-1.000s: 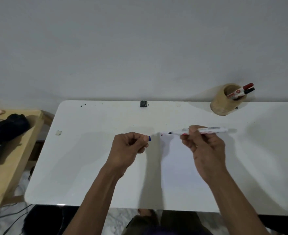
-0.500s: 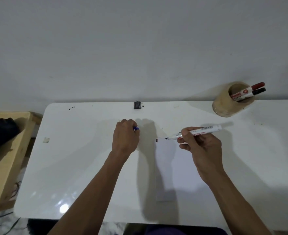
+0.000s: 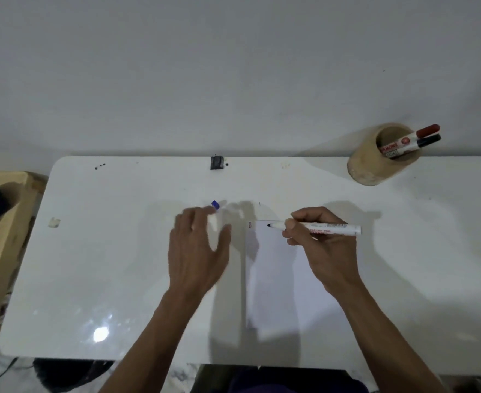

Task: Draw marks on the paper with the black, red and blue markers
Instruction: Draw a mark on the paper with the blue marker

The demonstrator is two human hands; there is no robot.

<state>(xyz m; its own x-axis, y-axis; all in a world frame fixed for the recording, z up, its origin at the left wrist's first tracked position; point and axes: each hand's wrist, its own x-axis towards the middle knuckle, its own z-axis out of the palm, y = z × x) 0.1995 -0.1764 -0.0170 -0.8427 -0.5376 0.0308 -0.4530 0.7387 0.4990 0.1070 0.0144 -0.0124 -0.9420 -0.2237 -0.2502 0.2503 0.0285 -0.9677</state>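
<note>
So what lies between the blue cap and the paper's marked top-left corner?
Head view: only bare white table separates the blue cap from the white paper.

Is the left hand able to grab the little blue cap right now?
Probably yes. The blue cap lies on the table just past the fingertips of the left hand, which is open, and nothing sits between them.

Home desk: white table, pen pot, bare wall.
</note>
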